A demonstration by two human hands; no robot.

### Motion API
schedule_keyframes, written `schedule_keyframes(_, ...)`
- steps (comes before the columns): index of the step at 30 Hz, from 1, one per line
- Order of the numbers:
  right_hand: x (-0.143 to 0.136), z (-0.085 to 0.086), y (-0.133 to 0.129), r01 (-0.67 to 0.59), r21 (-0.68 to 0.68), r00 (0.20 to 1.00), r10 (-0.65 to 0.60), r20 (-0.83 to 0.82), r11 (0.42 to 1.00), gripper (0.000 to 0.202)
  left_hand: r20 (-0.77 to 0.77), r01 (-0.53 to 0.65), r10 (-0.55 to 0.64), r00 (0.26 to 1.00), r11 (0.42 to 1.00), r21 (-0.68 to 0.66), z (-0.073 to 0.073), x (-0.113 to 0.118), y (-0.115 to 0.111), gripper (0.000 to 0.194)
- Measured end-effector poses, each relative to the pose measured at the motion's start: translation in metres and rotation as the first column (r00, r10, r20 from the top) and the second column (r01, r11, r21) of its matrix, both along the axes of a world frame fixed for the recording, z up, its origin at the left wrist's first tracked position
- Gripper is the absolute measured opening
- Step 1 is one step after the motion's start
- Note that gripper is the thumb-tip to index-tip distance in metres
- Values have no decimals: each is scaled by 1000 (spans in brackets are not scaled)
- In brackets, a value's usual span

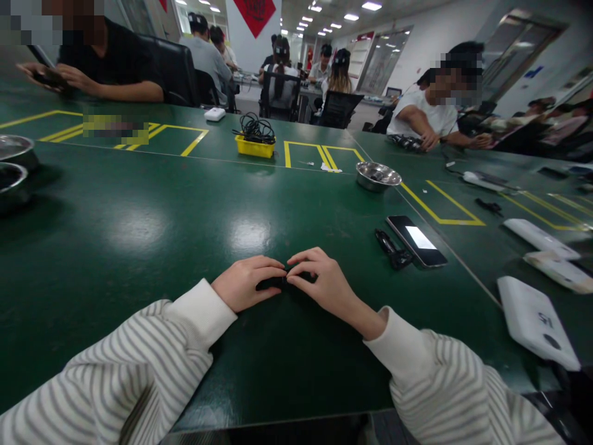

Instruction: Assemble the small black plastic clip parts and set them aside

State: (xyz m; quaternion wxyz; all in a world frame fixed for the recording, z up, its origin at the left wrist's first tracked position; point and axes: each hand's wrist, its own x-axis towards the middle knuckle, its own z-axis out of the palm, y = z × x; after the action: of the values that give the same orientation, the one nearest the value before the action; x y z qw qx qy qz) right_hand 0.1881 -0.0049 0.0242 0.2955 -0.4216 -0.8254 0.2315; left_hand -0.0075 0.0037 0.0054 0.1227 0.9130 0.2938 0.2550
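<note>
Both of my hands meet over the green table, close to its front edge. My left hand [248,283] is curled around a dark item, which looks like a bundled black cable [272,282], much of it hidden by fingers. At the other end of the bundle, my right hand [322,281] pinches it between thumb and fingertips. To the right of my hands lies another bundled black cable [393,249], beside a phone [417,241] with a lit patch on its screen.
Beyond stand a yellow box [254,147] of black cables and a metal bowl [378,177]. White devices [537,321] line the right side. More metal bowls [13,179] are at the left edge. A person [430,111] handles dark cables across the table; another person [111,68] sits far left.
</note>
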Motion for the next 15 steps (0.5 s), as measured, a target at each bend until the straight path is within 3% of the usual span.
schedule_keyframes(15,-4,-3,0,-10,-7,999,10,41,1000,7,3,8,-8,1000,1000,-15,1,1,0,23)
